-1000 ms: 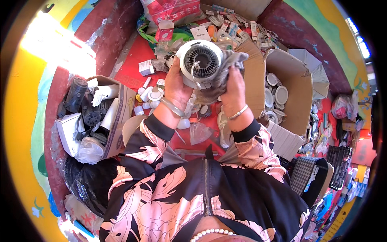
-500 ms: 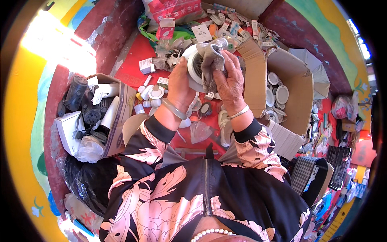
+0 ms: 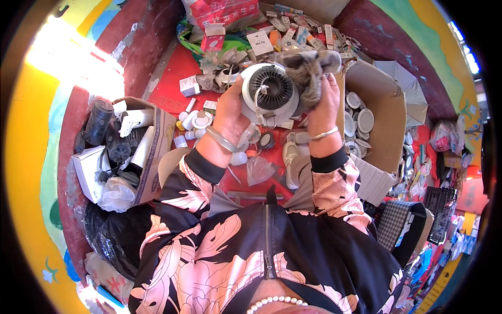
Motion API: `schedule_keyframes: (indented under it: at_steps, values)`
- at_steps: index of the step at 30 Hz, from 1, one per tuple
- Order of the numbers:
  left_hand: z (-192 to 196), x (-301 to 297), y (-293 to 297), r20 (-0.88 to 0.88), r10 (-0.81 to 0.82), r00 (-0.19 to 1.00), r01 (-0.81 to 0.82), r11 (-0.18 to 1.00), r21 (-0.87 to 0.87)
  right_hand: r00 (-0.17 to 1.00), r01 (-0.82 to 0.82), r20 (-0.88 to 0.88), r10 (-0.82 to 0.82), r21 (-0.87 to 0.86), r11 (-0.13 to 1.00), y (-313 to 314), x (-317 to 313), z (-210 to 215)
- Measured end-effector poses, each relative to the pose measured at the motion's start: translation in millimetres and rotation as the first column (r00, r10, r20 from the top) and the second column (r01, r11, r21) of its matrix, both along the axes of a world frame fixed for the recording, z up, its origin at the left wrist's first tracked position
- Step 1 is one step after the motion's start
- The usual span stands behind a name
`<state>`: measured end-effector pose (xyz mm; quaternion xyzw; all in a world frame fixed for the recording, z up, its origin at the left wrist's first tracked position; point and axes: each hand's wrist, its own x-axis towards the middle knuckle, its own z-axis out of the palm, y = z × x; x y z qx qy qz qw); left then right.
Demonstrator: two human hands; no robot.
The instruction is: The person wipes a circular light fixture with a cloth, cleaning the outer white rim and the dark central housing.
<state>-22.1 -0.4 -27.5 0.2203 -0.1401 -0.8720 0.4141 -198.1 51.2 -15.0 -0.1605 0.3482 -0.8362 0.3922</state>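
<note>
Left hand (image 3: 230,112) clasps the round white lamp fitting (image 3: 269,94), now turned finned side up again, while right hand (image 3: 321,102) presses a grey rag (image 3: 308,73) against its rim, suggesting wiping continues.

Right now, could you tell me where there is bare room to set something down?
Little is bare: a strip of red floor between the wall and the small white box. Small parts crowd the floor under the lamp; both cardboard boxes, left and right, are full.

The grey cloth (image 3: 309,73) hides the round lamp's (image 3: 269,94) right rim and the right hand's (image 3: 324,102) fingertips.
</note>
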Motion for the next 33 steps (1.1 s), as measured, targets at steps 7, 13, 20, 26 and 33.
schedule_keyframes:
  at_steps: [7, 13, 20, 26, 33]
  values:
    - [-1, -1, -8, 0.023, 0.102, 0.995, -0.101, 0.995, -0.019, 0.978, -0.171, -0.105, 0.182, 0.112, 0.979, 3, 6, 0]
    - [-10, -2, 7, 0.141, 0.232, 0.962, -0.190, 0.946, -0.263, 0.503, 0.046, -0.858, 0.102, 0.144, 0.988, 0, 56, -15]
    - [8, 1, 3, 0.207, 0.304, 0.930, -0.232, 0.921, -0.313, 0.996, -0.062, -0.063, 0.064, 0.030, 0.998, 4, 34, -9]
    - [0, 0, -2, 0.342, 0.434, 0.833, -0.241, 0.842, -0.483, 0.993, -0.119, 0.021, 0.118, 0.054, 0.991, 8, 22, 8]
    - [-17, -19, 19, 0.304, 0.533, 0.789, -0.178, 0.673, -0.718, 0.160, 0.317, -0.987, -0.001, 0.051, 0.947, 7, 63, -17]
